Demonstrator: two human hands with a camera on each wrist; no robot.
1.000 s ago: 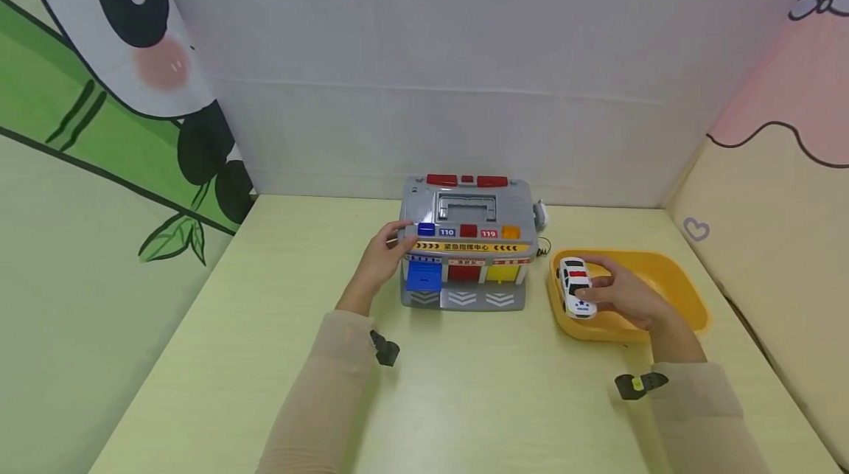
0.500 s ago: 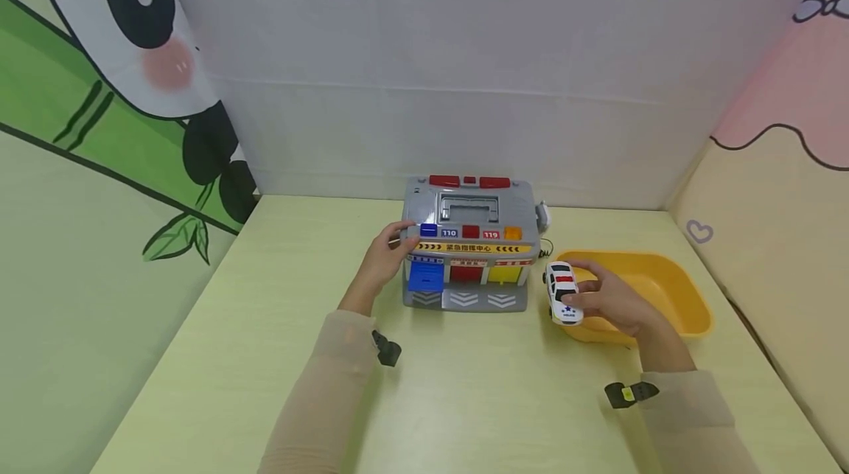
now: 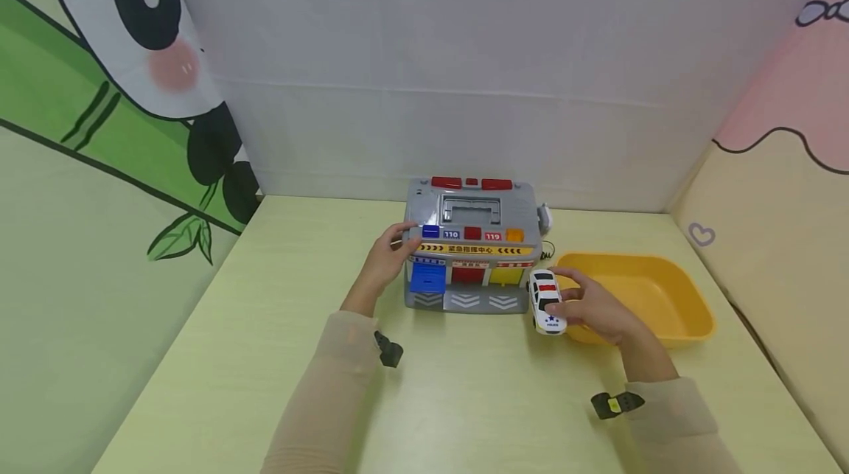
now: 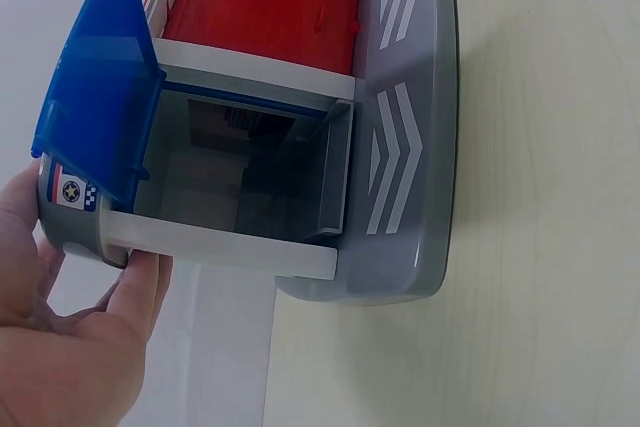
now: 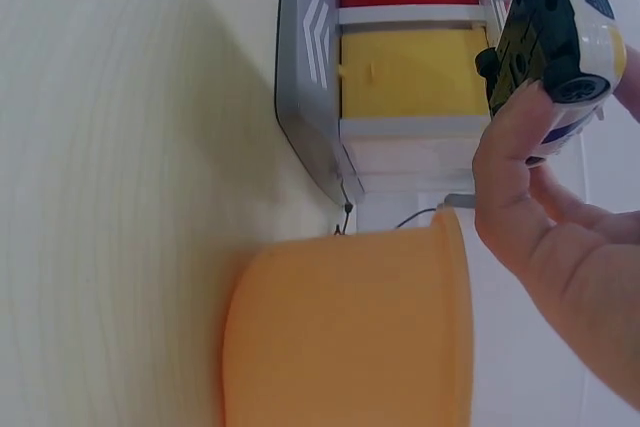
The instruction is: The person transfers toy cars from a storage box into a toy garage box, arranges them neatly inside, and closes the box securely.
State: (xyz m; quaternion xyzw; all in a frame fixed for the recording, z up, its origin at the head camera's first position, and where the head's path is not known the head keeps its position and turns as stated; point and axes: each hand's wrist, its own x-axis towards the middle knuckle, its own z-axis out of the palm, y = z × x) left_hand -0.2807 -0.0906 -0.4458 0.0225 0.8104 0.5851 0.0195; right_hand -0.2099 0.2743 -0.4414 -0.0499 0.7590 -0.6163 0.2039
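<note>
A grey toy garage (image 3: 472, 245) with blue, red and yellow doors stands near the back of the table. My left hand (image 3: 385, 262) holds its left upper corner, fingers at the roof edge. In the left wrist view the blue door (image 4: 100, 87) is swung up, and the bay behind it is hollow and dark. My right hand (image 3: 593, 308) grips a white toy police car (image 3: 547, 302) by its side, thumb and fingers around it. The car is held in the air just right of the garage's front ramp; its dark underside and wheels show in the right wrist view.
A yellow plastic basin (image 3: 653, 297) sits on the table at the right, partly behind my right hand. On the garage's right side are a small grey handset (image 3: 544, 219) and a coiled cord (image 3: 547, 250). A white sheet (image 3: 431, 76) hangs behind the table.
My right hand has carried the police car leftward and a little nearer, from over the basin to beside the garage. My left hand stays at the garage's corner.
</note>
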